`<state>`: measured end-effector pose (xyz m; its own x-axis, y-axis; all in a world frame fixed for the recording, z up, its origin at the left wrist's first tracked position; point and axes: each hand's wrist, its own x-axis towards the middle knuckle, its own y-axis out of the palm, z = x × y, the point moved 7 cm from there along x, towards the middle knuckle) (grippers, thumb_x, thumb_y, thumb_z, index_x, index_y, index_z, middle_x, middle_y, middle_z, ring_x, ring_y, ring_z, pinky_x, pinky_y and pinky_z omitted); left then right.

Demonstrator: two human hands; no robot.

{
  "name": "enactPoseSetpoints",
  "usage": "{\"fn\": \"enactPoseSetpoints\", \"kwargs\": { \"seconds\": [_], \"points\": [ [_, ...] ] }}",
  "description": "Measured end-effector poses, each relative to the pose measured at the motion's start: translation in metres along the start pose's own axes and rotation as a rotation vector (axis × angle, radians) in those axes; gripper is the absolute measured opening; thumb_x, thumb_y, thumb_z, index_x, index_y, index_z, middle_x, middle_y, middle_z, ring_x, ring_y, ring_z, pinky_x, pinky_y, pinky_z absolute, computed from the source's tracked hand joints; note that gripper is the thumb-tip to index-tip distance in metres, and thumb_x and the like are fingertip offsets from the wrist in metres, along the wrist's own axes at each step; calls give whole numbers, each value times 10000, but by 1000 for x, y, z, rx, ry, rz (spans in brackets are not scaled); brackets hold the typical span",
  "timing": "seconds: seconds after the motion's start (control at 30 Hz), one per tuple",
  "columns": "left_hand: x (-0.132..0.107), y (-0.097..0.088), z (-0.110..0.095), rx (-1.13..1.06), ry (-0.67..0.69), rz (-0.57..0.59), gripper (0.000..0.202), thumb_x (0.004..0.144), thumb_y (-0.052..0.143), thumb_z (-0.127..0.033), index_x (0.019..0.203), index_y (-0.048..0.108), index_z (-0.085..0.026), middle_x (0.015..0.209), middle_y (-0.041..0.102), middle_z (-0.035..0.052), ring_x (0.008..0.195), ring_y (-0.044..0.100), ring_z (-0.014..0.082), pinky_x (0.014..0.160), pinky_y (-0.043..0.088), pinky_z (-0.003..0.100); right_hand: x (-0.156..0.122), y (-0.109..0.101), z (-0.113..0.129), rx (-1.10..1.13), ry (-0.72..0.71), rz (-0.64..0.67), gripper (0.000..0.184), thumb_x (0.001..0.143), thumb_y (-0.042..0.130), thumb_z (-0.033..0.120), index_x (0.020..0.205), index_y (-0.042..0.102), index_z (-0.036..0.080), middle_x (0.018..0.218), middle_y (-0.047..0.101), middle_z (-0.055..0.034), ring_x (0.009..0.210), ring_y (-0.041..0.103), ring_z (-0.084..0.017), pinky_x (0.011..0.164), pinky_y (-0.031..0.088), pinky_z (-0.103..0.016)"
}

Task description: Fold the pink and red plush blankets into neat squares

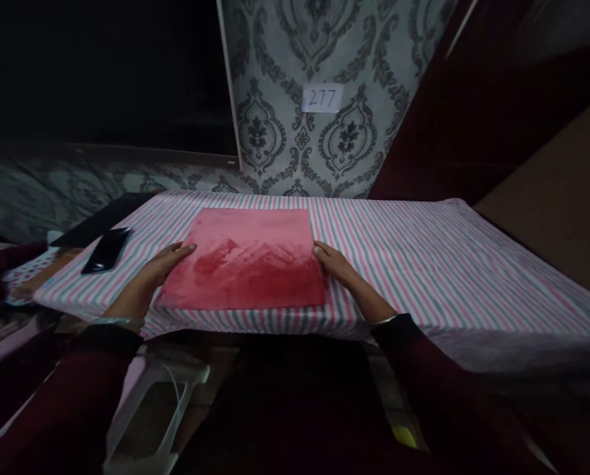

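A flat, square-cornered pink-red velvety cloth [255, 264], which looks like a cushion cover, lies on the striped tablecloth near the table's front edge. Darker brushed patches mark its nearer half. My left hand [169, 259] grips its left edge, thumb on top and the other fingers mostly hidden along the side. On the opposite edge, my right hand [332, 260] holds the cloth in a similar way, its fingertips partly out of sight.
The striped tablecloth [398, 264] covers the table against a patterned wall. A dark phone [107, 251] lies at the left. A large black screen [107, 79] hangs behind, and a paper marked 277 [323, 98] is on the wall. A whitish plastic container [151, 415] stands below.
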<state>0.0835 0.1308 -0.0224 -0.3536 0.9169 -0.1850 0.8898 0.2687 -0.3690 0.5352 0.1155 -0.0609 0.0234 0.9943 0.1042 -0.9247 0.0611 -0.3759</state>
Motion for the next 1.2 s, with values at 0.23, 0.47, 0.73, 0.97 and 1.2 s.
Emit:
{"fn": "enactPoseSetpoints", "kwargs": {
  "seconds": [0.23, 0.47, 0.73, 0.97, 1.2],
  "points": [
    [-47, 84, -82, 654, 901, 79, 406, 896, 489, -375, 1224, 652, -200, 1248, 684, 108, 1255, 567, 320, 1095, 439, 498, -49, -27, -22, 395, 101, -242, 391, 763, 667, 447, 1068, 710, 206, 903, 727, -44, 683, 649, -145, 554, 483, -245],
    [-161, 239, -114, 794, 1496, 714, 395, 961, 412, -171, 1256, 669, -228, 1293, 681, 88, 1238, 574, 243, 1069, 427, 441, -77, -19, -29, 434, 6, -300, 432, 765, 638, 492, 1075, 701, 198, 863, 720, -41, 673, 634, -155, 621, 511, -293],
    [-158, 274, -94, 999, 1644, 717, 409, 939, 455, -104, 1287, 645, -203, 1365, 640, 111, 1364, 470, 271, 1173, 270, 543, -81, -14, -25, 217, -88, -286, 373, 853, 539, 369, 1159, 685, 214, 897, 731, -31, 794, 668, -192, 773, 531, -333],
    [-154, 265, -89, 824, 1638, 652, 386, 822, 468, -47, 1132, 665, -166, 1275, 663, 141, 1330, 481, 296, 1140, 350, 536, -83, -12, -25, 166, -92, -279, 365, 866, 544, 355, 1170, 696, 224, 945, 737, -39, 812, 675, -195, 752, 530, -314],
    [-151, 257, -88, 724, 1617, 637, 423, 757, 453, -63, 1113, 643, -190, 1138, 670, 118, 1215, 512, 291, 1062, 407, 516, -85, -11, -25, 155, -95, -266, 374, 876, 547, 347, 1193, 701, 222, 968, 746, -46, 830, 681, -203, 771, 533, -325]
  ]
}}
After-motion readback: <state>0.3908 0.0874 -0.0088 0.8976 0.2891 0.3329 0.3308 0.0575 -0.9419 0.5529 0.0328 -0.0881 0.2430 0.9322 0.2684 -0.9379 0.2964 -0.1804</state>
